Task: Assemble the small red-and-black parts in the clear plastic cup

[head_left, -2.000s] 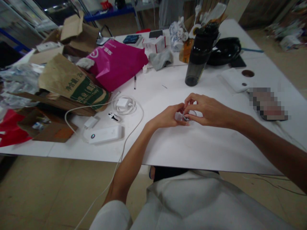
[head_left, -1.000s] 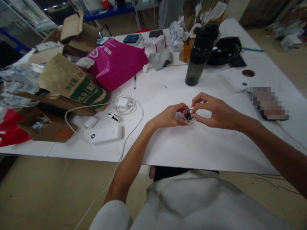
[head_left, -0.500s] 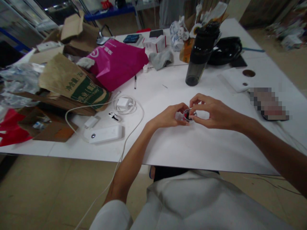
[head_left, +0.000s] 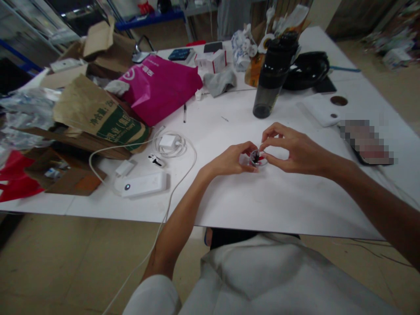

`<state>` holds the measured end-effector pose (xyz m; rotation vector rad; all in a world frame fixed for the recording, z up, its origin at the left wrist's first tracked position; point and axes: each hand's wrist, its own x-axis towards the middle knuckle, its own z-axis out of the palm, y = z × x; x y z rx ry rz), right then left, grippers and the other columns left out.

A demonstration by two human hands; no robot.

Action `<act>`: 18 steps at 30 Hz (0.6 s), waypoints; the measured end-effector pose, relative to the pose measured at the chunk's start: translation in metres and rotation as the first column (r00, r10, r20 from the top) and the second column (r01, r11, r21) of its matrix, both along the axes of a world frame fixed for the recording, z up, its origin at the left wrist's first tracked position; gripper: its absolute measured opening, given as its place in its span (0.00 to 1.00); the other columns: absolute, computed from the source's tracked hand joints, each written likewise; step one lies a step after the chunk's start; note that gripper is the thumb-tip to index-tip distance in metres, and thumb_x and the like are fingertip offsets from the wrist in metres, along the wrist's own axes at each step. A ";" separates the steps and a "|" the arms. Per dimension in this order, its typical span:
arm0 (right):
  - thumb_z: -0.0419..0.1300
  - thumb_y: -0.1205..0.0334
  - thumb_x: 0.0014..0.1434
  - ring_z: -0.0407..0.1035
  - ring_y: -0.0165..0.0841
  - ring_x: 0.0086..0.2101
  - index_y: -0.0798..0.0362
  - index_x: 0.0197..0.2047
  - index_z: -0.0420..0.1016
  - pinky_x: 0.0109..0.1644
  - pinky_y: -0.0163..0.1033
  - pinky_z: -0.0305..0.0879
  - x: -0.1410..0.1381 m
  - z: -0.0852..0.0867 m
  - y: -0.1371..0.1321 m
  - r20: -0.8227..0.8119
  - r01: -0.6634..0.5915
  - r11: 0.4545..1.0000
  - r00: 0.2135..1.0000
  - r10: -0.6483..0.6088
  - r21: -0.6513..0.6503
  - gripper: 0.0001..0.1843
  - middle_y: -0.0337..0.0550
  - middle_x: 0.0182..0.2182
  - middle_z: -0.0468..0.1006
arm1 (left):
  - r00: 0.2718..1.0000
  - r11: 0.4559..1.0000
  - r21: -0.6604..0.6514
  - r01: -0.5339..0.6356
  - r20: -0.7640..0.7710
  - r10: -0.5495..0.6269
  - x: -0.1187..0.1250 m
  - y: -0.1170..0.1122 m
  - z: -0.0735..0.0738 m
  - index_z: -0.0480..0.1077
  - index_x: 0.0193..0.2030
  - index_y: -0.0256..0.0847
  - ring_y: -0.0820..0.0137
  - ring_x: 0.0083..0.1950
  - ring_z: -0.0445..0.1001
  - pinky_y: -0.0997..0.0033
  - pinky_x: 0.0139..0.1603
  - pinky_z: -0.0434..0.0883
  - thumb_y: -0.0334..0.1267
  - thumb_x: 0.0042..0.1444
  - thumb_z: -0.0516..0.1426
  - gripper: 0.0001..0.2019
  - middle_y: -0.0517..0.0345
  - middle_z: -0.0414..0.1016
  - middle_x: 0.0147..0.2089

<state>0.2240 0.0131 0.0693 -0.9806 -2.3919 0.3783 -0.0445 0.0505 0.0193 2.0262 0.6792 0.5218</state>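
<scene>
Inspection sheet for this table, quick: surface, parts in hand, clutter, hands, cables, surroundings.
Surface: white table, crowded along its left and far sides.
Job's things: small clear container; black and red pieces within its rim, too small to identify.
Clutter: pink bag, brown paper sack, dark bottle.
Hands: left hand holds the container; right hand has fingertips at its rim, grip unclear.
Cables: white cable, partly coiled, running over the near edge.
Surroundings: tan floor; blue bench behind.
</scene>
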 end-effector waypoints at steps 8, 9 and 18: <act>0.66 0.58 0.73 0.78 0.46 0.46 0.44 0.47 0.90 0.50 0.54 0.76 0.003 -0.009 0.004 0.056 0.002 0.995 0.998 -0.008 0.100 0.08 0.52 0.53 0.83 | 1.000 1.000 -0.011 -0.003 0.004 0.003 0.001 -0.001 0.001 0.77 0.58 0.45 0.58 0.56 0.82 0.52 0.65 0.76 0.48 0.59 0.75 0.24 0.52 0.85 0.55; 0.66 0.58 0.73 0.78 0.45 0.45 0.44 0.46 0.90 0.49 0.54 0.76 0.003 -0.009 0.004 0.052 0.006 0.994 0.999 -0.012 0.108 0.09 0.51 0.52 0.83 | 1.000 1.000 -0.015 -0.006 -0.003 0.006 0.001 0.000 0.001 0.77 0.58 0.45 0.58 0.56 0.82 0.52 0.65 0.75 0.48 0.59 0.75 0.24 0.52 0.85 0.55; 0.68 0.59 0.72 0.80 0.46 0.47 0.46 0.44 0.88 0.51 0.55 0.79 0.000 -0.010 0.003 -0.030 -0.008 1.000 0.999 0.009 0.022 0.06 0.52 0.52 0.83 | 1.000 1.000 -0.009 0.007 0.013 -0.007 0.001 0.001 -0.001 0.77 0.58 0.45 0.59 0.56 0.82 0.53 0.65 0.75 0.48 0.60 0.75 0.23 0.53 0.85 0.55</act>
